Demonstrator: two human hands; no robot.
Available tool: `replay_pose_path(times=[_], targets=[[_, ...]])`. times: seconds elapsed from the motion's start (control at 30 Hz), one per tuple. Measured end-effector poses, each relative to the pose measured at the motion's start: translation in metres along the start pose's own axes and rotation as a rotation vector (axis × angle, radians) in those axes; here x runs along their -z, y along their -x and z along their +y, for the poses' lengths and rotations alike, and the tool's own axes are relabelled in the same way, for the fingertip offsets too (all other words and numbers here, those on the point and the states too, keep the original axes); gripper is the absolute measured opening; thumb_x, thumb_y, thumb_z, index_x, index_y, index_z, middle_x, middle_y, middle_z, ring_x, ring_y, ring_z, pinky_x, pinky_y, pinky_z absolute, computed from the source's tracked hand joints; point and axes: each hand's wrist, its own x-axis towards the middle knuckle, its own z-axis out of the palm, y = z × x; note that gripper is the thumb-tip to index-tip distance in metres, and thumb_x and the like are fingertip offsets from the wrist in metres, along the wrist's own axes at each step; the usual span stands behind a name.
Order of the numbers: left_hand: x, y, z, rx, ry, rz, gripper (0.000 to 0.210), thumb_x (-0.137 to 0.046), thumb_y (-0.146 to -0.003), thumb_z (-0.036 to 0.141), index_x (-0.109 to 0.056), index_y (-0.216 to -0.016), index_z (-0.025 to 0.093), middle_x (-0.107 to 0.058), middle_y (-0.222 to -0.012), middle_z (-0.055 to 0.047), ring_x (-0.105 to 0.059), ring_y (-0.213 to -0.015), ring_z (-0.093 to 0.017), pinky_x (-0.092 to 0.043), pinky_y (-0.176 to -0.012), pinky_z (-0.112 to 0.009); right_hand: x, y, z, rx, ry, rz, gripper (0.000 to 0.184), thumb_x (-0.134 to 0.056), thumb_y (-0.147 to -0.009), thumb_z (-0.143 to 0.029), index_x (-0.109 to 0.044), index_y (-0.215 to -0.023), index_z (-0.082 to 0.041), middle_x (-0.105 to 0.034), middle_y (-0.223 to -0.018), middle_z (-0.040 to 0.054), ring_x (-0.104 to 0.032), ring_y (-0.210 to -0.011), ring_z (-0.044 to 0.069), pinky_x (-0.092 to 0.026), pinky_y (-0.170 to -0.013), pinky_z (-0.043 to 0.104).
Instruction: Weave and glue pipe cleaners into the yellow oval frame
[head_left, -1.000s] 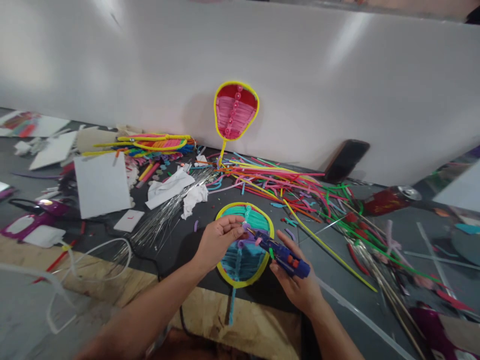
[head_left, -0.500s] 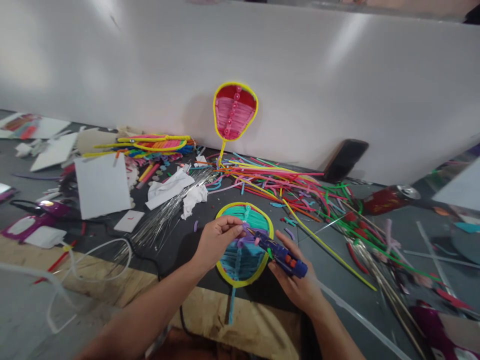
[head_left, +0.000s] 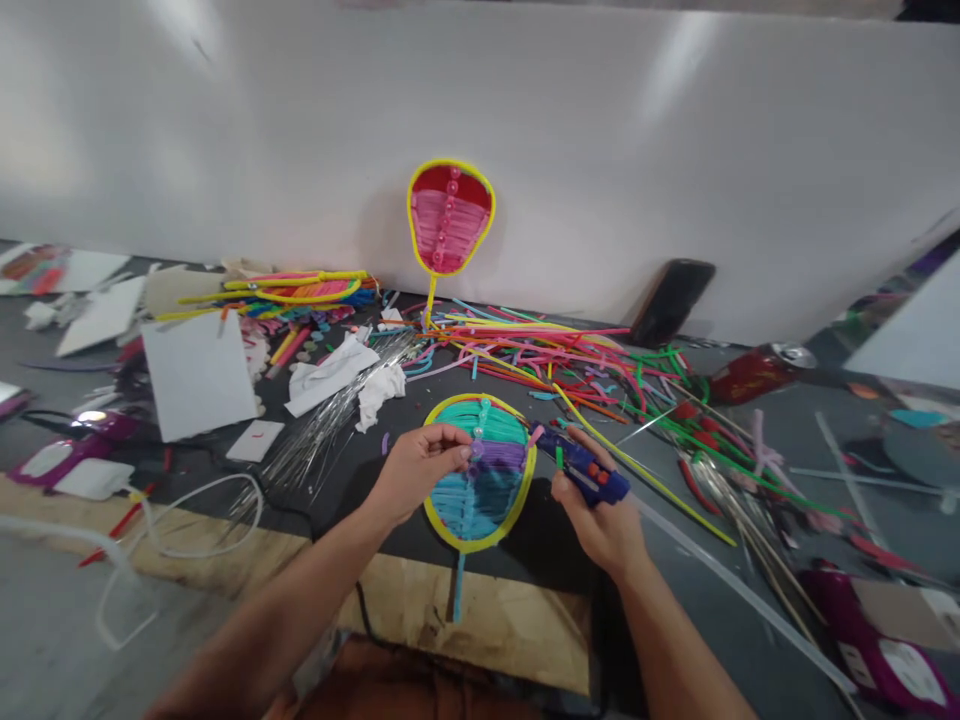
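Observation:
A round fan of pipe cleaners point(head_left: 499, 505) lies on the dark mat, with teal, purple and blue bands, a yellow rim and a blue stem. Small beads run down its middle. My left hand point(head_left: 420, 465) is over its left side, thumb and forefinger pinched at a small purple bead point(head_left: 478, 450) on the purple band. My right hand point(head_left: 607, 520) is wrapped round a blue glue gun point(head_left: 581, 468) at the fan's right edge. The gun's nozzle points up and left, over the yellow rim. A clear glue stick point(head_left: 720, 570) trails from its back end.
A pink fan with a yellow rim point(head_left: 452, 215) leans on the white panel point(head_left: 300, 130). Loose pipe cleaners point(head_left: 525, 345) are heaped behind the mat. A phone point(head_left: 673, 300) and a red can point(head_left: 757, 375) are at the right. Silver wires point(head_left: 322, 440) and white paper point(head_left: 199, 375) lie left.
My right hand has drawn the glue gun right, so its nozzle has left the fan's middle for the rim. My left hand stays pinched at the purple band. The view has shifted slightly.

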Motion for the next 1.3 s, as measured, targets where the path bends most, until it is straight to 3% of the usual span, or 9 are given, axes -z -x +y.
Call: replay_pose_path(times=[0.13,0.37,0.63,0.77,0.83,0.93,1.0,1.13,1.3], targets=[[0.006,0.009,-0.002,-0.032,-0.25,-0.083,0.018,-0.073,-0.064,0.029,-0.071,-0.079,0.019,-0.07,-0.071,-0.002,-0.06,-0.062,-0.015,-0.048,-0.059,-0.023,0.001,-0.001,0.0,0.01,-0.032,0.008,0.049,-0.056,-0.085,-0.034,-0.045,-0.131,-0.022,-0.061,-0.117,0.0137,-0.064,-0.098,0.026,-0.053,-0.082,0.042],[0.016,0.02,-0.022,-0.458,-0.783,-0.142,0.018,-0.064,-0.076,0.024,-0.073,-0.092,0.027,-0.073,-0.087,-0.006,-0.065,-0.081,-0.02,-0.046,-0.083,-0.029,0.0,0.0,0.001,0.055,-0.003,0.037,0.048,-0.056,-0.086,-0.037,-0.046,-0.13,-0.022,-0.059,-0.123,0.013,-0.061,-0.107,0.026,-0.051,-0.088,0.041],[0.029,0.038,-0.015,-0.582,-0.696,-0.392,0.017,-0.069,-0.07,0.015,-0.072,-0.081,0.027,-0.075,-0.093,-0.009,-0.068,-0.09,-0.024,-0.047,-0.092,-0.04,0.002,0.0,0.001,0.029,-0.01,0.032,0.048,-0.057,-0.085,-0.037,-0.047,-0.13,-0.023,-0.058,-0.126,0.0123,-0.062,-0.104,0.026,-0.051,-0.087,0.04],[0.035,0.041,-0.014,-0.515,-0.669,-0.446,0.018,-0.071,-0.066,0.012,-0.071,-0.078,0.026,-0.074,-0.094,-0.009,-0.068,-0.093,-0.024,-0.046,-0.095,-0.041,0.002,0.0,0.001,0.01,-0.018,0.01,0.049,-0.058,-0.085,-0.033,-0.045,-0.131,-0.022,-0.058,-0.125,0.0125,-0.061,-0.106,0.026,-0.05,-0.09,0.042],[0.034,0.039,-0.018,-0.489,-0.675,-0.405,0.015,-0.07,-0.067,0.014,-0.07,-0.076,0.025,-0.075,-0.09,-0.009,-0.068,-0.091,-0.023,-0.046,-0.095,-0.039,0.002,0.0,0.002,0.02,-0.009,0.014,0.05,-0.058,-0.084,-0.032,-0.045,-0.131,-0.022,-0.059,-0.124,0.0123,-0.062,-0.104,0.026,-0.05,-0.089,0.042],[0.026,0.035,-0.023,-0.42,-0.693,-0.127,0.005,-0.067,-0.071,0.02,-0.066,-0.075,0.023,-0.073,-0.082,-0.005,-0.067,-0.084,-0.02,-0.048,-0.087,-0.034,0.001,0.0,0.004,0.039,0.004,0.011,0.05,-0.058,-0.084,-0.033,-0.044,-0.131,-0.021,-0.061,-0.119,0.0118,-0.064,-0.1,0.025,-0.052,-0.086,0.04],[0.019,0.031,-0.025,-0.282,-0.629,0.008,0.006,-0.064,-0.073,0.024,-0.06,-0.077,0.021,-0.069,-0.076,-0.002,-0.065,-0.076,-0.017,-0.05,-0.075,-0.029,0.0,0.0,0.004,0.042,0.011,0.003,0.05,-0.057,-0.085,-0.034,-0.044,-0.131,-0.022,-0.062,-0.118,0.012,-0.064,-0.098,0.025,-0.053,-0.083,0.04],[0.012,0.023,-0.023,0.015,-0.364,-0.082,0.019,-0.063,-0.07,0.027,-0.047,-0.075,0.02,-0.061,-0.068,0.004,-0.059,-0.058,-0.01,-0.047,-0.055,-0.021,-0.001,-0.001,0.004,0.061,0.022,0.002,0.049,-0.057,-0.085,-0.035,-0.045,-0.131,-0.024,-0.059,-0.123,0.0122,-0.064,-0.101,0.025,-0.054,-0.082,0.04],[0.01,0.016,-0.018,0.132,-0.313,-0.175,0.021,-0.064,-0.068,0.027,-0.046,-0.075,0.019,-0.053,-0.064,0.008,-0.051,-0.045,-0.006,-0.04,-0.045,-0.018,-0.001,-0.002,0.005,0.072,0.019,-0.004,0.048,-0.058,-0.084,-0.035,-0.045,-0.13,-0.024,-0.059,-0.124,0.012,-0.061,-0.108,0.026,-0.052,-0.087,0.04]])
